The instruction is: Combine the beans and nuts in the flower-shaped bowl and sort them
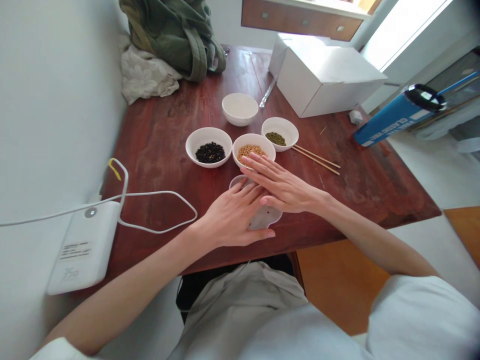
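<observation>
Shirt [258, 310]: pale, nearest camera, bottom of view.
Left hand [230, 215]: palm down over pale dish [267, 220], fingers stretched; can't tell if anything's underneath.
Right hand [287, 189]: flat, fingers straight, overlapping left fingers; no grip seen.
Pale dish: near table [393, 192] front edge, mostly covered, few dark specks showing.
Beans: black beans [210, 153], yellow beans [249, 150], green beans [275, 138] in separate bowls.
Chopsticks [317, 162]: lying by green bowl.
Progress: kinds sit apart, looks well along; remainder in dish, if any, hidden.

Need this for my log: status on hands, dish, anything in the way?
Left hand flat over pale dish, partly hiding it. Right hand open, overlapping left hand. Right fingers partly block view of yellow-bean bowl.
</observation>
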Demonstrator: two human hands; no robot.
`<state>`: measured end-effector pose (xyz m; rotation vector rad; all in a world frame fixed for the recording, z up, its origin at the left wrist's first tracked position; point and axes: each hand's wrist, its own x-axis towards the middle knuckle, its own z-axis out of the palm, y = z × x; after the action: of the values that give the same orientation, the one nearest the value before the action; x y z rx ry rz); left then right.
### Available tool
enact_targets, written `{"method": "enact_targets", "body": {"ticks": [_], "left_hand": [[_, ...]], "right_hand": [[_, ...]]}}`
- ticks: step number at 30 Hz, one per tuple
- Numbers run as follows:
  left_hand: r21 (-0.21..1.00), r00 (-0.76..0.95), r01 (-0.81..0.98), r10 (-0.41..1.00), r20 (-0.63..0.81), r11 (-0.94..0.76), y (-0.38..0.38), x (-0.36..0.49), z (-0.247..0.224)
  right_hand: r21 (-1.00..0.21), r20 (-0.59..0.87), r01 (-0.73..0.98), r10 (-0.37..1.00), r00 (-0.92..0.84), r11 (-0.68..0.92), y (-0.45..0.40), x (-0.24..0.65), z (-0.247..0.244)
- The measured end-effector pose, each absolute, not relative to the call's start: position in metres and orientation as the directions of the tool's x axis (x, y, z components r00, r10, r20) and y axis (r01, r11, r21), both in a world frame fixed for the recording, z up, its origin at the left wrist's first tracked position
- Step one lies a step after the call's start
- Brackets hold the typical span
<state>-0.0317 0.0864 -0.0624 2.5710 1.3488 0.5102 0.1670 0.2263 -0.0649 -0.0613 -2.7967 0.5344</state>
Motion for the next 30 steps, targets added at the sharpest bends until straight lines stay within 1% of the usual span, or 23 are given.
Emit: {"method": "enact_targets", "body": {"ticks": [3,8,16,23,26,30], "left_hand": [[0.307,0.544,0.755,0.815,0.201,-0.58,0.0859,-0.0314,-0.0619],[0.287,0.528,0.778,0.829,0.184,-0.559,0.0845,-0.0302,-0.0638],[0.278,0.538,0.777,0.826,0.171,-0.564,0.0853,-0.0301,-0.0628],[0.298,0.556,0.763,0.817,0.151,-0.574,0.0861,-0.0318,-0.0612],[0.311,0.565,0.742,0.804,0.185,-0.594,0.087,-0.0329,-0.0629],[0.337,0.56,0.701,0.778,0.284,-0.628,0.0885,-0.0348,-0.066]], "right_hand": [[-0.332,0.214,0.002,0.078,-0.974,0.943,0.2243,0.1655,-0.0676],[-0.283,0.189,0.013,0.069,-0.98,0.959,0.2228,0.1645,-0.0714],[-0.286,0.181,0.021,0.075,-0.981,0.958,0.222,0.1637,-0.0727],[-0.313,0.166,0.009,0.064,-0.984,0.95,0.2238,0.1643,-0.071],[-0.345,0.176,-0.004,0.06,-0.982,0.938,0.2249,0.1645,-0.07],[-0.38,0.194,-0.018,0.06,-0.979,0.925,0.2258,0.1648,-0.0691]]}}
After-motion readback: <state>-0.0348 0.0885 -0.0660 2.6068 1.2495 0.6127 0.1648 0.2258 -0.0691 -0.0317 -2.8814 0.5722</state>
